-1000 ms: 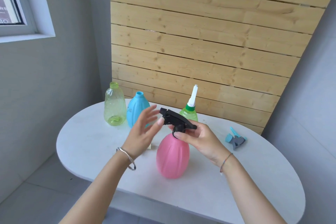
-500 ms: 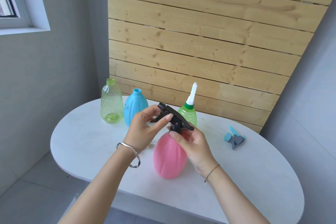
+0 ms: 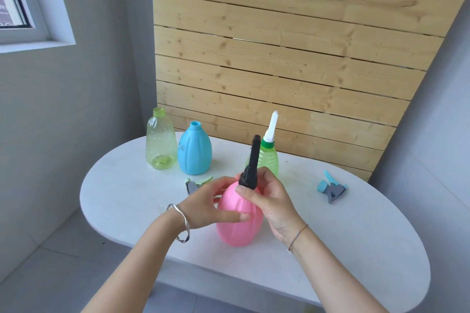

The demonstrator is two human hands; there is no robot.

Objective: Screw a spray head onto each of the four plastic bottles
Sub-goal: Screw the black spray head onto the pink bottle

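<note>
A pink bottle (image 3: 239, 226) stands near the table's front edge with a black spray head (image 3: 251, 164) on its neck, nozzle pointing away from me. My left hand (image 3: 208, 203) grips the bottle's left side. My right hand (image 3: 269, 198) pinches the black head's collar. Behind stand a clear green bottle (image 3: 160, 140) and a blue bottle (image 3: 194, 152), both with bare necks. A green bottle (image 3: 269, 157) with a white pointed nozzle stands behind the pink one. A green-grey spray head (image 3: 195, 184) lies by my left hand, and a blue-grey spray head (image 3: 332, 187) lies to the right.
The white oval table (image 3: 343, 249) stands against a wooden slat panel (image 3: 292, 58). Grey walls close in on both sides, with a window (image 3: 15, 7) at upper left. The table's front edge drops to a grey tiled floor (image 3: 50, 274).
The black spray head has turned from pointing sideways to pointing away from me. My left hand dropped from the head onto the pink bottle's side. My right hand stayed on the collar.
</note>
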